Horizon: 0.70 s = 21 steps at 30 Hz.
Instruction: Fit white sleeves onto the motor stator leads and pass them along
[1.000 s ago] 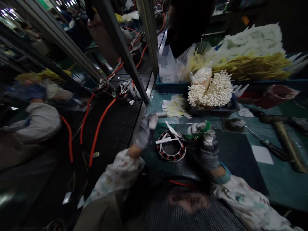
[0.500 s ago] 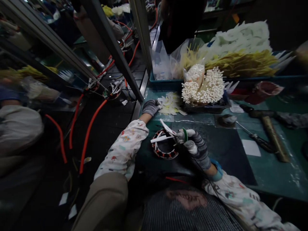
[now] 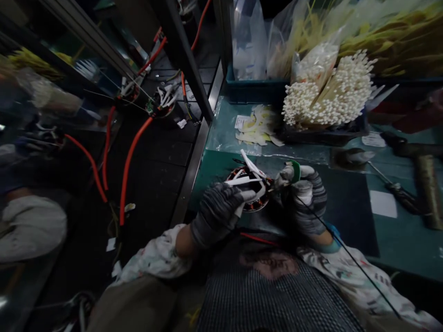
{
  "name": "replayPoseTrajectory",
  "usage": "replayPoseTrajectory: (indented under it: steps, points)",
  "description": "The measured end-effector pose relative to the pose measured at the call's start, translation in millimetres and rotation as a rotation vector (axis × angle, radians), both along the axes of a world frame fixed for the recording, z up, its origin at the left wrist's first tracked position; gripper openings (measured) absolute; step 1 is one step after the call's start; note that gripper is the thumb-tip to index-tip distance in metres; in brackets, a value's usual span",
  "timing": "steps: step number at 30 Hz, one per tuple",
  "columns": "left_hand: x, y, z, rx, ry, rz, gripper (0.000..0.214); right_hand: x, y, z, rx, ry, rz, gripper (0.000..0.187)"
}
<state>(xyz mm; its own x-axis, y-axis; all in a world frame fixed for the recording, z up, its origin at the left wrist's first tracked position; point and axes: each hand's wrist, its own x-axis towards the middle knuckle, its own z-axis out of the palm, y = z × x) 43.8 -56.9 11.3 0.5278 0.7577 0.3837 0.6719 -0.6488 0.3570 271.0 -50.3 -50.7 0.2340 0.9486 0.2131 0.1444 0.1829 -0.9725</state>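
Note:
A ring-shaped motor stator (image 3: 255, 205) with dark windings and orange-red marks lies on the bench mat before me. White sleeves (image 3: 252, 162) on its leads stick up and to the left. My left hand (image 3: 216, 210), in a grey striped glove with pale fingertips, is closed at the stator's near left side; what its fingers hold is hidden. On the stator's right, my right hand (image 3: 308, 198) pinches the lead ends, its thumb and a finger wrapped in white. A green band (image 3: 296, 171) sits at its fingertips.
Yellow-and-white slips (image 3: 258, 125) lie behind the stator. Thin white-tipped sticks (image 3: 325, 99) fill a dark tray. At right are a screwdriver (image 3: 398, 191) and a power tool (image 3: 427, 184). A metal rail (image 3: 194, 170) edges the bench; stators with red sleeves (image 3: 133, 161) sit beyond it.
My left hand has come back from the yellow-and-white slips to the stator, its fingers now closed. My right hand stays by the leads. The view has tipped down and nearer.

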Motion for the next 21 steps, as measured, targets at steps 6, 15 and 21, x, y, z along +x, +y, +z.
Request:
replayPoseTrajectory:
  steps: [6,15,21]
  points:
    - [7,-13,-13.5,-0.154,0.118,0.093,0.031,1,-4,0.1,0.000,0.004,-0.041,0.035]
    - [-3,-19,-50.8,0.121,0.013,0.040,0.025,4,-8,23.8,0.224,-0.155,0.404,0.018]
    - [-12,-19,-72.5,0.181,-0.077,-0.098,0.036,-11,-6,30.4,0.457,-0.570,0.427,0.032]
